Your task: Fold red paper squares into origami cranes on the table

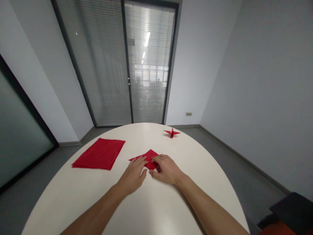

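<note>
The left hand [133, 174] lies open, its fingers upon the folded red paper [151, 153]; the right hand [168, 169] curls at its right side, whether pinching I cannot tell. The paper, on the white table [146, 205], seems light, easily creased, best held by edges.

No legible txt, nos., labels, brands or signs in head-cam view.

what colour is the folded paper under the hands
The folded paper is red, as the head view shows.
</note>
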`<action>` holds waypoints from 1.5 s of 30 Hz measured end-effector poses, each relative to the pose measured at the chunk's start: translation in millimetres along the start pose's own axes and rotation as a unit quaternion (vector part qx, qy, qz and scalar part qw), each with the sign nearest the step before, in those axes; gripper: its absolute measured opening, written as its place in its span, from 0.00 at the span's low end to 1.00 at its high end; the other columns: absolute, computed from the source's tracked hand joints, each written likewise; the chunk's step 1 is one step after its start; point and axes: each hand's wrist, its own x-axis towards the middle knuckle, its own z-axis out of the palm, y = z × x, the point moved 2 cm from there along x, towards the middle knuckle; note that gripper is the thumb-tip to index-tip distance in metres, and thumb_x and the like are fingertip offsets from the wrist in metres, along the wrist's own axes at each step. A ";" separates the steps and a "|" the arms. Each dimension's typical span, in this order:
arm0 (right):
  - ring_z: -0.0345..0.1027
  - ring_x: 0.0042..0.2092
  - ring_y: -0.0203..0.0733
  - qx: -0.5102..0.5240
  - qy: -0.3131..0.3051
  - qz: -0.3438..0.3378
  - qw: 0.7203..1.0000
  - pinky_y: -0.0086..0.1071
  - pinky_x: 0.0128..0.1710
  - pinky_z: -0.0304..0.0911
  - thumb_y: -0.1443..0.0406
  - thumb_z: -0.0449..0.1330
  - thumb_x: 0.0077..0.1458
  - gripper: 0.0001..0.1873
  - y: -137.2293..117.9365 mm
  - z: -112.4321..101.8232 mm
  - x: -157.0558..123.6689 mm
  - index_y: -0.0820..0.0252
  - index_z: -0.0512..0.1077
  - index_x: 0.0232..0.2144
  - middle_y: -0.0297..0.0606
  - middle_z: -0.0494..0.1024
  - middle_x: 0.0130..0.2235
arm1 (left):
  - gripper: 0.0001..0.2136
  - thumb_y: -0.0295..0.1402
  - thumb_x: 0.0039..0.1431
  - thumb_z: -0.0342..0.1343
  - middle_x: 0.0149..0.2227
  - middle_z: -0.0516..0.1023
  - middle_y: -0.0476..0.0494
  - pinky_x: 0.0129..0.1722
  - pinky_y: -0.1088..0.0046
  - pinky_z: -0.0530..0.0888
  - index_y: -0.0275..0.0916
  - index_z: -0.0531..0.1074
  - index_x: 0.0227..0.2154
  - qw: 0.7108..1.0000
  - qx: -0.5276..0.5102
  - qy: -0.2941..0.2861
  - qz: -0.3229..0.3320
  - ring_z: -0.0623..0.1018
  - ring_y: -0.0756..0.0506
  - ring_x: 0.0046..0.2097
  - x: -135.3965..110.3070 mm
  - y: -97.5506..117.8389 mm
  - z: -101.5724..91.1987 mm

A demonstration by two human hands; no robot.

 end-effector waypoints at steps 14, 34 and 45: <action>0.73 0.42 0.43 0.015 0.006 -0.026 1.000 0.34 0.44 0.62 0.63 0.56 0.63 0.10 -0.9 -3.4 1.2 0.57 0.74 0.45 0.40 0.82 0.42 | 0.08 0.26 0.62 0.52 0.55 0.76 0.38 0.60 0.50 0.69 0.41 0.70 0.42 0.999 -0.048 0.001 0.004 0.73 0.37 0.59 2.0 1.7 -3.8; 0.74 0.44 0.43 0.107 -0.006 0.013 0.994 0.31 0.42 0.64 0.66 0.56 0.61 0.21 -1.2 -2.6 -0.8 0.54 0.65 0.56 0.39 0.80 0.47 | 0.06 0.30 0.64 0.53 0.43 0.82 0.46 0.46 0.67 0.75 0.44 0.76 0.37 0.995 -0.079 0.004 -0.061 0.80 0.43 0.45 5.6 4.1 -8.8; 0.70 0.45 0.42 0.087 0.007 -0.008 0.996 0.34 0.47 0.64 0.70 0.56 0.62 0.09 9.4 2.9 2.1 0.57 0.75 0.40 0.38 0.79 0.43 | 0.14 0.26 0.64 0.52 0.53 0.77 0.44 0.55 0.59 0.73 0.45 0.75 0.48 0.998 -0.062 0.013 0.003 0.75 0.42 0.54 5.4 6.4 -10.1</action>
